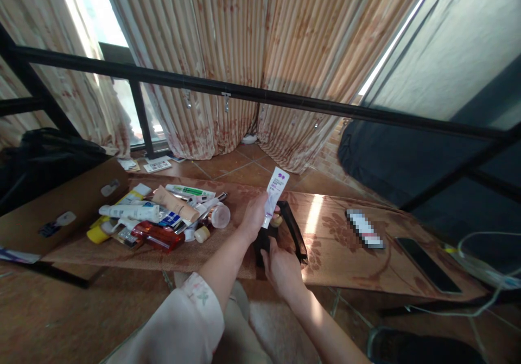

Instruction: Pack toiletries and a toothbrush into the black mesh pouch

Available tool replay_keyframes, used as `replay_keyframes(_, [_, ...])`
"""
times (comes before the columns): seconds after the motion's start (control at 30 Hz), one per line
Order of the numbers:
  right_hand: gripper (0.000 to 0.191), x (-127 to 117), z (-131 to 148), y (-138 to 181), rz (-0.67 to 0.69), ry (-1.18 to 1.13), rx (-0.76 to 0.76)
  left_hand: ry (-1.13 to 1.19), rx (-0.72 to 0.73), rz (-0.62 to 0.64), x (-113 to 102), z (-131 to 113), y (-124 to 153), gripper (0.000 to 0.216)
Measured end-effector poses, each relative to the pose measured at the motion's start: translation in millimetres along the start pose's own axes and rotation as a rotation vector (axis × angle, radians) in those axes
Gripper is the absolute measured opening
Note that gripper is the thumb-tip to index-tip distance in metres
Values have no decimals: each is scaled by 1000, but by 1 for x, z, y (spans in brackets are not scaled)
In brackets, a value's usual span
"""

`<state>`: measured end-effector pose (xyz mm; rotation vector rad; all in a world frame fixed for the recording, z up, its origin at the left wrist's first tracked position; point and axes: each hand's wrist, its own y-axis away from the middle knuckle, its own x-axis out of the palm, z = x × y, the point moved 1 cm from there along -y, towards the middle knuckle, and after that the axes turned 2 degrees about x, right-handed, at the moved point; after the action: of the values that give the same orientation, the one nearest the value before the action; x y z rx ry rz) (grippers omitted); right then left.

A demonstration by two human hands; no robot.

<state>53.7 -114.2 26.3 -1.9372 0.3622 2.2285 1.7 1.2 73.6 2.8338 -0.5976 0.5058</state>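
Grip, left: your left hand (253,220) is clamped on a white tube (278,187) with purple print, printed end up, over the far edge of the black pouch (297,235).
Grip, right: your right hand (283,268) is curled with the thumb pressed on the near left side of the black pouch, pinching it.
Pouch opening: a gold-coloured item (277,220) shows at it, beneath the white tube.
Hidden: you cannot see most fingertips of either hand; the pouch's contents are mostly covered.
Hard to read: right of the pouch, a pixelated item (362,227) cannot be identified; the small print on your tube is too fine.
Cut off: far left of the pouch, a cardboard box (81,201) runs out of view.
Surface: the pouch rests on a brown patterned cloth (325,266); left of it lie a red bottle (158,236), a peach tube (176,204) and other heaped containers, and well to its right a phone (428,264).
Room: beyond the pouch you face a black rail (285,97), striped curtains (228,33) and floor tiles (228,164).
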Motion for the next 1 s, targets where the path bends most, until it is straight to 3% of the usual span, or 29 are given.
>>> replay_keyframes(0.3, [35,0,1,1,-25,-4,-15,208,-89,45,0,-5,2,36])
replay_keyframes(0.63, [36,0,2,1,-42,11,-21,370,-157,266,-1,-17,12,38])
replay_keyframes(1.0, [34,2,1,0,-53,9,-33,412,-168,266,-1,-19,13,39])
